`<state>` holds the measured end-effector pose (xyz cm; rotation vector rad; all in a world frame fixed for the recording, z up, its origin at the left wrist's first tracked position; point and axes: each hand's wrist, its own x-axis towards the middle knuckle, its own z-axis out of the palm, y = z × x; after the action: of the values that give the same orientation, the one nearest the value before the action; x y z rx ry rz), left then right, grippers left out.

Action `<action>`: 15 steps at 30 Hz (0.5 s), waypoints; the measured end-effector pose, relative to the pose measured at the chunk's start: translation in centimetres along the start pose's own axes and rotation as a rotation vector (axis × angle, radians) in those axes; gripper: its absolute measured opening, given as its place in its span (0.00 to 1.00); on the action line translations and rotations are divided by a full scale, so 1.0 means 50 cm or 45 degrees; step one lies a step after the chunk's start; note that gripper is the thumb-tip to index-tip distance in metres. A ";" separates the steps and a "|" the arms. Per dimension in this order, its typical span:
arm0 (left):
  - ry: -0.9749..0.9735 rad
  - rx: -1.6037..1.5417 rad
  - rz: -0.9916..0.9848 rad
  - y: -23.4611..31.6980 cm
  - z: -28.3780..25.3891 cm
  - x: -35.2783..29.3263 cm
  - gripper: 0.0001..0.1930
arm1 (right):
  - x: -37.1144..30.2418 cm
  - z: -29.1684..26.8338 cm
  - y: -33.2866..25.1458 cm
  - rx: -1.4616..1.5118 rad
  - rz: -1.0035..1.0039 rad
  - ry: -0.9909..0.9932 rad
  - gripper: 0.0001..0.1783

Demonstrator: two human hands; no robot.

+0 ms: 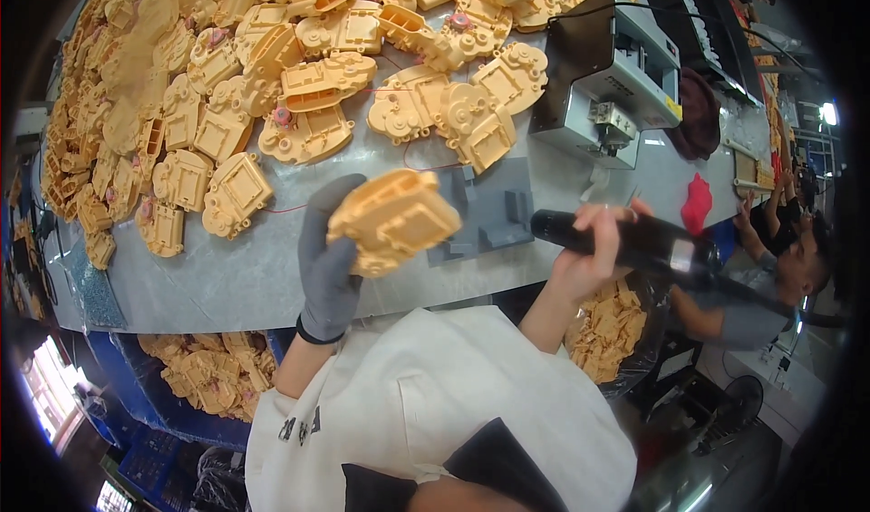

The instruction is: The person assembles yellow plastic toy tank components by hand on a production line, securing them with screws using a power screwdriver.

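My left hand [330, 263], in a grey glove, grips a yellow plastic housing [397, 220] by its left side and holds it tilted above the near part of the table. In my bare right hand [591, 251] is a black electric screwdriver [648, 244], lying nearly level with its narrower end to the left. A grey fixture block [500, 211] rests on the table between the hands, partly behind the held housing. Beyond it lie several similar housings [478, 124], some with red wires.
A large heap of yellow housings [181, 86] covers the left and far table. A metal box-shaped device [616, 91] stands behind my right hand, near a red cloth-like piece [696, 204]. Below the edge are a blue bin [163, 408] and a bag of yellow parts [605, 331]. A co-worker [770, 285] is at right.
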<state>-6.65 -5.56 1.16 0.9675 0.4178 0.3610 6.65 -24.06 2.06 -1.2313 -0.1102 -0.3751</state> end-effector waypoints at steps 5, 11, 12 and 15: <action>-0.240 1.434 0.729 -0.068 0.086 0.053 0.20 | -0.006 -0.001 -0.002 0.010 0.028 -0.088 0.21; -0.046 1.392 0.380 -0.080 0.074 0.054 0.22 | -0.009 0.002 0.004 0.044 0.028 -0.038 0.21; -0.048 1.393 0.379 -0.076 0.075 0.057 0.22 | -0.008 0.003 0.003 0.085 0.037 -0.018 0.22; -0.364 1.403 0.688 -0.062 0.075 0.082 0.18 | -0.012 0.008 0.001 0.093 0.036 -0.041 0.22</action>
<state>-0.91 -7.89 -0.32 2.1961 0.0473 0.4722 6.17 -23.52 2.01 -1.1659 -0.1326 -0.3241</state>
